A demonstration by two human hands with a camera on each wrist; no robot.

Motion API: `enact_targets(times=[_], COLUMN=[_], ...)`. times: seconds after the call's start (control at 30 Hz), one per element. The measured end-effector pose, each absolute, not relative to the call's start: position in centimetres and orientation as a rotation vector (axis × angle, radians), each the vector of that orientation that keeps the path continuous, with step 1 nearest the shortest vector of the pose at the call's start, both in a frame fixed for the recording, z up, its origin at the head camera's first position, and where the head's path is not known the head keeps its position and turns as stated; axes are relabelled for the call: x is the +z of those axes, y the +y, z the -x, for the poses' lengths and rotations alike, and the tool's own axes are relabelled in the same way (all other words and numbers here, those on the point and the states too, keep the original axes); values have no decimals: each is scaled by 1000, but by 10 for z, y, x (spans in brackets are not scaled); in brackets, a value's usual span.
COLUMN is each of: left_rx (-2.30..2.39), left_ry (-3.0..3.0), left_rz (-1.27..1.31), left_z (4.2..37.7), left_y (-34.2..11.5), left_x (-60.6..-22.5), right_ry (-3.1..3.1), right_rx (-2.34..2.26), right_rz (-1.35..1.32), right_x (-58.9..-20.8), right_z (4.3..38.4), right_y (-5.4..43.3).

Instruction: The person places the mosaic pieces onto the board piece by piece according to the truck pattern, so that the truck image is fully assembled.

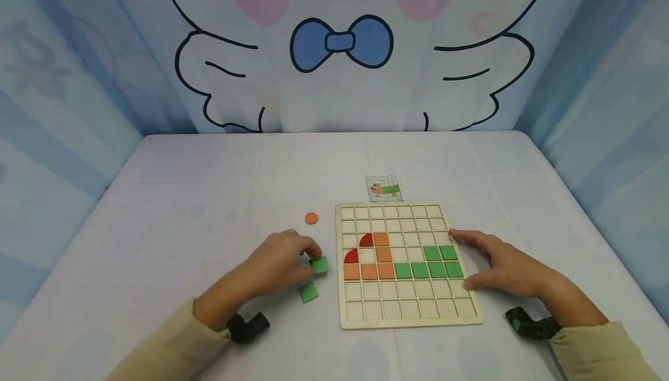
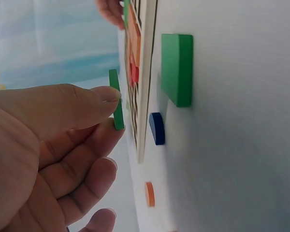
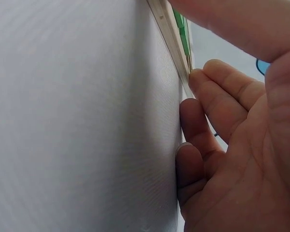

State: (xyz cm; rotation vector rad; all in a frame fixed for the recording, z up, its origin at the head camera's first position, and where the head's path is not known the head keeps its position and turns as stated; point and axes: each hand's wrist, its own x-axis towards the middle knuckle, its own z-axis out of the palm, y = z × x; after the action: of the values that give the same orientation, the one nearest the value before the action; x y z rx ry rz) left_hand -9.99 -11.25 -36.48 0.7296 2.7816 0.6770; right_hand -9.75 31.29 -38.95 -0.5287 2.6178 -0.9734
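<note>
Between thumb and fingertip my left hand [image 1: 279, 262] pinches a green square tile [image 1: 319, 265], held just left of the wooden grid board [image 1: 357, 310]. A second green tile [image 1: 308, 292] lies on the table below that hand. In the left wrist view a dark blue rounded piece [image 2: 157, 128] rests near the board; the left hand mostly hides it from above. My right hand [image 1: 514, 268] touches the board's right edge with thumb and fingertips, fingers spread. On the board sit red quarter-round pieces [image 1: 366, 240], several orange squares [image 1: 369, 271] and several green squares [image 1: 437, 269].
An orange disc [image 1: 311, 218] lies left of the board's upper corner. Behind the board is a small picture card [image 1: 384, 188] with a gridded figure. Black wrist devices [image 1: 250, 329] are on both wrists. A printed curtain [image 1: 340, 96] stands behind the white table [image 1: 235, 166].
</note>
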Motion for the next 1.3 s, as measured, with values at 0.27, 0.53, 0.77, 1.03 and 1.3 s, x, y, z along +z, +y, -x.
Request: enact_targets(times=[0.27,0.53,0.77,1.03,1.3], left_rx=[676,697,691,611,576], left_ry=[2742,2725,2716,2733,2717], left_rz=[-766,-948,-956,-1001,-1023], left_z=[110,117,124,131,138], left_y=[-89,-66,-47,-25,-4], left_x=[-361,-357,-356,-352,-353], right_ry=[2619,2617,2621,2627,2626], right_rx=[-964,-966,-951,-950,-951], right_rz=[533,528,524,509,507], right_x=[-387,-387,-385,-385,-384], right_z=[98,98,98,98,97], right_y=[312,312,311,311,311])
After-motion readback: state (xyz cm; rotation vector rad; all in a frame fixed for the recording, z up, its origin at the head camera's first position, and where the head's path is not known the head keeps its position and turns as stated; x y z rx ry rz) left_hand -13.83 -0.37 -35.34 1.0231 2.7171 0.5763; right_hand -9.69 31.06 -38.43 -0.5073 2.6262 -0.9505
